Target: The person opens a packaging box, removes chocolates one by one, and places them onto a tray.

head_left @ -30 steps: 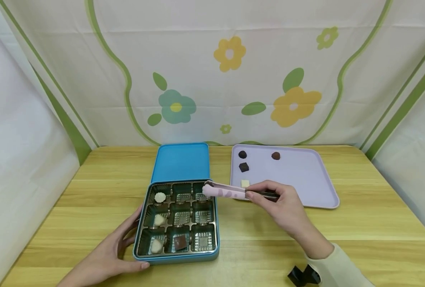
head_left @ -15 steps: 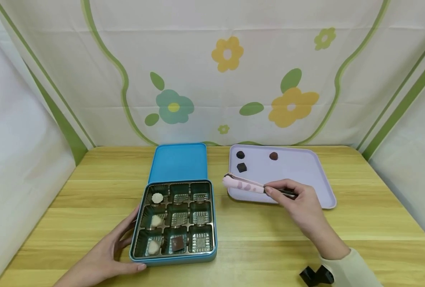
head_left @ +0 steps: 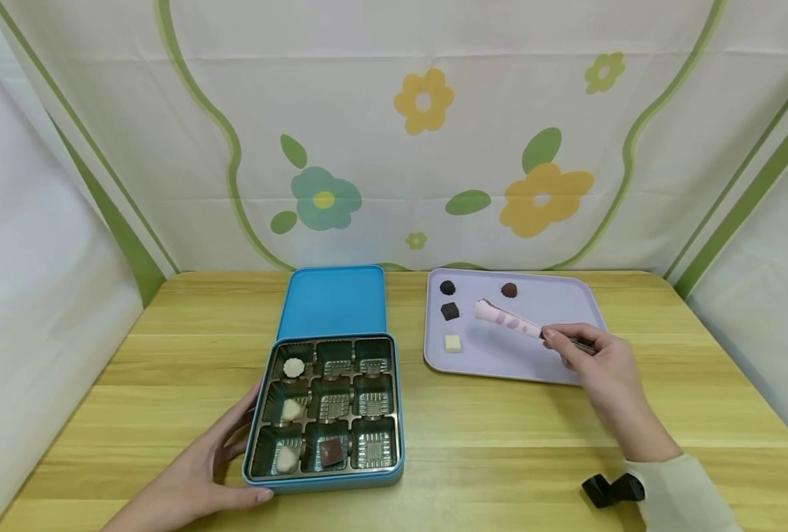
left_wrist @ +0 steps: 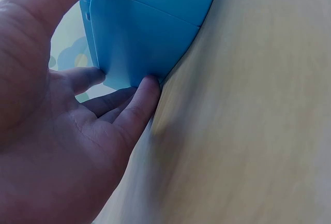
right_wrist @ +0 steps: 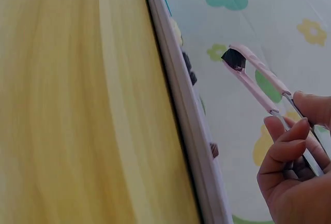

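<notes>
My right hand [head_left: 596, 362] pinches a pair of pink-and-metal tongs [head_left: 506, 318] over the lilac tray [head_left: 563, 295]. In the right wrist view, a dark faceted piece [right_wrist: 234, 59] shows between the tong tips; its kind is unclear. My left hand [head_left: 201, 473] holds the blue tin [head_left: 327, 484] by its near left corner, thumb along the front and fingers against the left side. Inside the tin, a white fluted chocolate [head_left: 294, 367], two pale chocolates [head_left: 292, 409] and a brown square chocolate [head_left: 331, 451] sit in separate compartments; the other compartments are bare.
On the tray lie a dark round chocolate [head_left: 447, 287], a dark square chocolate [head_left: 450, 311], a white square chocolate [head_left: 452, 343] and a brown fluted chocolate [head_left: 509, 290]. The tin's blue lid [head_left: 331, 301] lies behind it. A black strap-like object [head_left: 611, 490] is near my right sleeve.
My right hand has carried the tongs rightward and away from the tin's far right corner to above the tray. My left hand stays at the tin.
</notes>
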`<state>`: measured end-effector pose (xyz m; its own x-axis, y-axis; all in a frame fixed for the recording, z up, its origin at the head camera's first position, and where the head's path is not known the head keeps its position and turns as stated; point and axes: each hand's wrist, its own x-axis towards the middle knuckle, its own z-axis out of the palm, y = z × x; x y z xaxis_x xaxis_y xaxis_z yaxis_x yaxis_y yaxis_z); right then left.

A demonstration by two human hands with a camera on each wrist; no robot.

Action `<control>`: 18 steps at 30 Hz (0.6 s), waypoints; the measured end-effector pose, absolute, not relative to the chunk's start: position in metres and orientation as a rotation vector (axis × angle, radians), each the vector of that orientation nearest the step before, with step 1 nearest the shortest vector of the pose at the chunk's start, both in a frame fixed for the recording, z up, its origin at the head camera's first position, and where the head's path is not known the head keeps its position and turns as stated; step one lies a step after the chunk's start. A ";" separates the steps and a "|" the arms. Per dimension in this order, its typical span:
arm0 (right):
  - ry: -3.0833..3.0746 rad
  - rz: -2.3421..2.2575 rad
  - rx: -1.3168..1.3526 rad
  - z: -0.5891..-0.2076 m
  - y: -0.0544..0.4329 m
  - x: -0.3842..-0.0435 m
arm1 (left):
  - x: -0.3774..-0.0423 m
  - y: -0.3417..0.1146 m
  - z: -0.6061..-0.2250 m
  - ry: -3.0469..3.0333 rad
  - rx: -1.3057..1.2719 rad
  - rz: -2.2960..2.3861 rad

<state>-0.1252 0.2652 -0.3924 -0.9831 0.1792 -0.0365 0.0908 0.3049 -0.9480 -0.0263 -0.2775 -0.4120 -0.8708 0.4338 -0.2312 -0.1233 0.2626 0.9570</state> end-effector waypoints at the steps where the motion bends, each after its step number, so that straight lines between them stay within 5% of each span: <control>1: -2.481 1.770 -0.279 -0.394 0.268 -0.126 | -0.026 -0.277 -0.412 2.090 0.283 1.644; 18: -2.548 1.603 -0.649 -0.406 0.295 -0.140 | -0.025 -0.277 -0.412 2.131 0.377 1.666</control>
